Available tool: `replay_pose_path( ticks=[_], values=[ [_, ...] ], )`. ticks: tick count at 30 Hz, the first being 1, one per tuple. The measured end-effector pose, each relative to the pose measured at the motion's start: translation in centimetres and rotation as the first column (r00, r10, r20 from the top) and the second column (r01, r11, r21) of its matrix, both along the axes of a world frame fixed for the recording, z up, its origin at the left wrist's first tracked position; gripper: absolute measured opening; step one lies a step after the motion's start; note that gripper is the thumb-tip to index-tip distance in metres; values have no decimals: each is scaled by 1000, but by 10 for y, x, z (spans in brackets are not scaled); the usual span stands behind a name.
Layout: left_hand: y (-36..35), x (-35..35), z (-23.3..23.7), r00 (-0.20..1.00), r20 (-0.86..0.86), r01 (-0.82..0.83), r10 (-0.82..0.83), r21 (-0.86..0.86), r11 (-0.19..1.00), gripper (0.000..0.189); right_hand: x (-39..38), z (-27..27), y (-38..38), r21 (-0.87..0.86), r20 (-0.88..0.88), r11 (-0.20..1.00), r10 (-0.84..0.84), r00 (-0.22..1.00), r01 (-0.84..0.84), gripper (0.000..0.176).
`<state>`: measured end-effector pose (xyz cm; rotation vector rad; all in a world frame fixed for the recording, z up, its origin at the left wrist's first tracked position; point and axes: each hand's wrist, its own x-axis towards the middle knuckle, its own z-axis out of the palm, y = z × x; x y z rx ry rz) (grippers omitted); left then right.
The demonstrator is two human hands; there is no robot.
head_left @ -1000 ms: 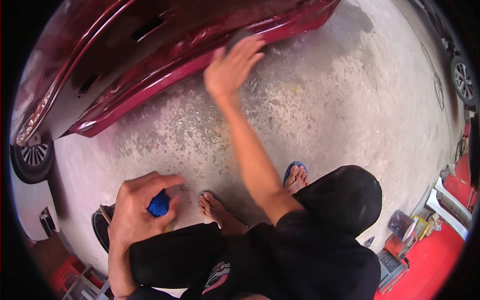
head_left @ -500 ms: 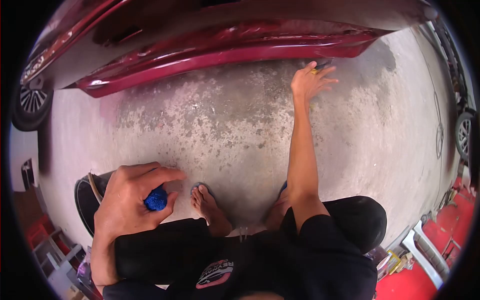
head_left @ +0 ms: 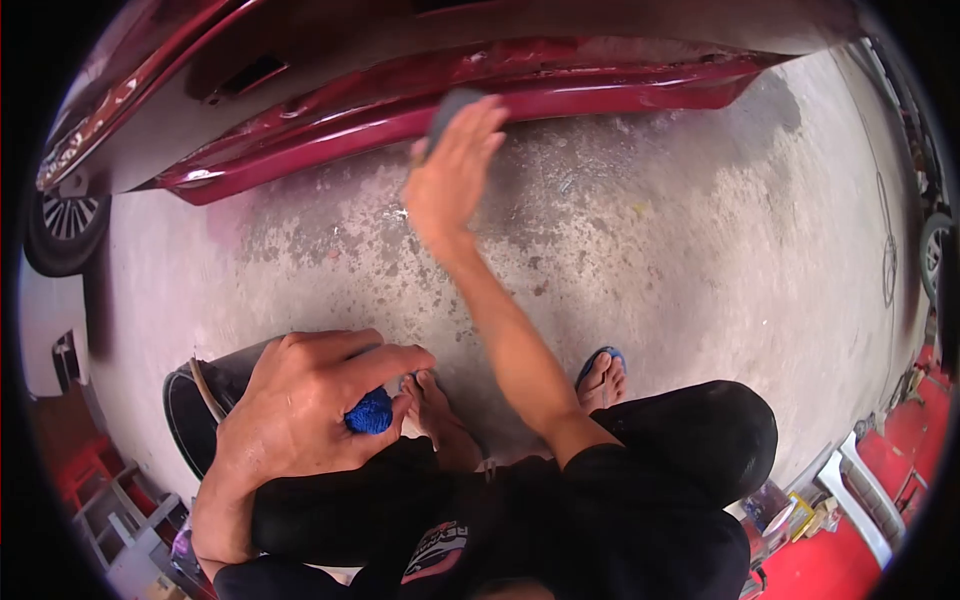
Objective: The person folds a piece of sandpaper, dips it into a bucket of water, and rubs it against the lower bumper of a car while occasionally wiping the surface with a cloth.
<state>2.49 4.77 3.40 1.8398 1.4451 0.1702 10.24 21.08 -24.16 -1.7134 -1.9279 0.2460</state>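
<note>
My left hand (head_left: 300,405) is curled around a bunched blue cloth (head_left: 369,412) with a rough, woven texture, above my left knee. My right hand (head_left: 448,190) is stretched out to the car's dark red side sill (head_left: 610,100). Under its fingers is a flat dark grey pad (head_left: 452,110), possibly sandpaper, that lies over the sill. The hand is slightly blurred, and its palm hides part of the pad. The sill looks wet and shiny in places.
A black bucket (head_left: 188,415) with a curved handle stands beside my left forearm. The concrete floor (head_left: 690,240) has damp, blotchy patches. A car wheel (head_left: 68,220) is at the far left. A white plastic chair (head_left: 855,505) stands on red flooring at the lower right.
My right hand has swept left along the sill, from near its right end to around its middle. My left hand has shifted slightly right, still holding the blue cloth.
</note>
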Motion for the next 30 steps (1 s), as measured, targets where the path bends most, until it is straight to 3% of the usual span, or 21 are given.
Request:
replay_pose_path(
  ticks=[2,3,4,6,9,10,11,14,15,16,18,19,21,24,25,26,28,30],
  values=[
    [-6,-5,-3,998,21,-52,52,15,999,37,-10,-2,-18,-20,65,995,96,993,-95,74],
    [-9,-10,-5,996,33,-82,81,27,996,36,2,-10,-7,121,285,992,-16,958,-20,77],
    [-15,-16,-5,995,1,-102,102,44,994,36,24,12,9,-22,294,994,-99,951,110,79],
    [-30,-28,-6,986,-64,-151,157,80,985,36,70,11,52,119,-124,943,-296,947,311,81],
    [-30,-29,2,995,-48,-86,87,36,996,34,42,12,44,95,-86,947,-298,951,306,78],
    [-28,-24,4,998,-43,-50,51,33,998,34,9,29,17,12,375,973,-220,901,232,77],
    [-24,-20,5,999,-22,-41,42,42,998,36,-25,16,-10,-51,473,994,-62,879,98,76],
    [-21,-13,4,999,2,-49,49,91,995,41,-6,5,-18,45,108,997,55,993,-60,75],
    [-26,-18,4,998,-24,-60,63,103,993,42,15,15,1,46,231,990,-144,962,137,74],
    [-31,-22,5,996,-51,-70,76,112,991,42,39,3,30,77,52,960,-275,960,271,74],
    [-39,-30,8,994,-66,-77,83,89,993,43,58,9,45,79,-140,948,-297,945,310,78],
    [-42,-31,9,993,-66,-92,98,87,992,43,41,14,36,9,85,975,-222,971,222,77],
    [-33,-19,13,998,-63,-14,20,96,995,44,-17,38,-11,-183,485,978,5,874,96,75],
    [-31,-14,13,999,-46,-5,11,133,991,44,-42,-10,-50,47,192,984,162,968,-174,74],
    [-32,-15,13,999,-39,-17,23,141,990,44,-20,2,-37,-87,203,989,137,969,-122,72],
    [-35,-20,14,997,-62,-37,46,136,990,44,-4,-3,-17,-10,224,1000,-26,974,29,73],
    [-47,-30,15,990,-97,-86,99,129,988,44,30,5,17,59,-59,987,-146,988,150,75],
    [-48,-28,19,994,-81,-68,79,128,989,44,14,11,11,-13,1,989,-149,989,149,75]
  ],
)
